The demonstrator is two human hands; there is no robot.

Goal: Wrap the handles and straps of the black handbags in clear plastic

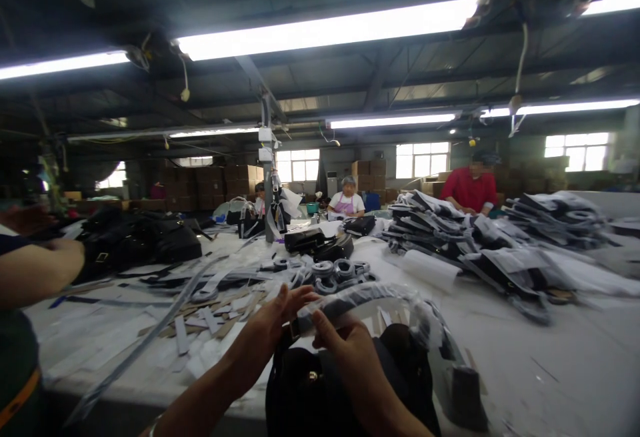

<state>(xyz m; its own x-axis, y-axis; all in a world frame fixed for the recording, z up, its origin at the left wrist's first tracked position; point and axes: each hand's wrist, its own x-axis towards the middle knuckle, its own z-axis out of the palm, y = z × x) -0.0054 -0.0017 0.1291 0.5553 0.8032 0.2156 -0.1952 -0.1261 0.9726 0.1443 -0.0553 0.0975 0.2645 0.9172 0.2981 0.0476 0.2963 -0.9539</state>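
A black bag with a small metal stud stands at the near edge of the long white table. My left hand and my right hand are both closed on the end of a strap wrapped in clear plastic, just above the bag. The wrapped strap arches to the right and down past the bag. A metal buckle shows between my two hands.
Rolled straps and paper strips lie beyond my hands. A heap of bagged straps fills the right side. Black bags pile at the left, where another person's arm reaches in. Other people work at the far end.
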